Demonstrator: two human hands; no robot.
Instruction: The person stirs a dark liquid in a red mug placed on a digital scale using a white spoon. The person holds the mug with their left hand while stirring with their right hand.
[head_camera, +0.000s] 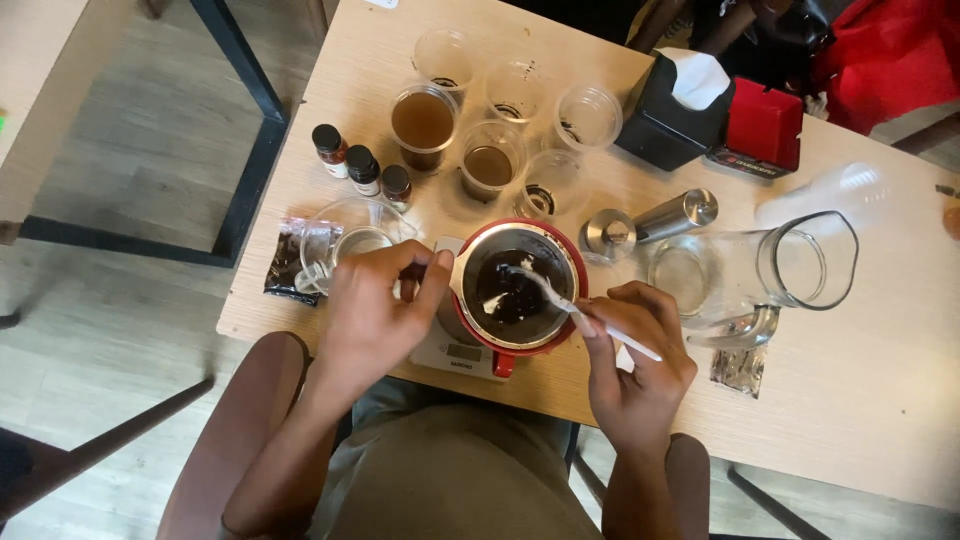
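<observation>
1. Head view showing a red cup of dark grounds sitting on a scale, close to the near edge of the table.
2. Right hand closing thumb and fingers around the handle of a white spoon, its bowl dipping into the dark mass.
3. Left hand curling in, thumb and fingers apparently pinching the cup's left rim and steadying it.
4. Judging by this, stirring the grounds being the step in hand.
5. Lifting the spoon out calling for a slow, straight pull and a firm hold on the rim, the cup standing high on the small scale.
6. Crowding on the far side: plastic cups, three small bottles and a metal grinder lying just behind.
7. Glass jug sitting just left of the cup, glass pitcher lying to the right.
8. Open room lying mainly on the bare wood at the near right.
</observation>
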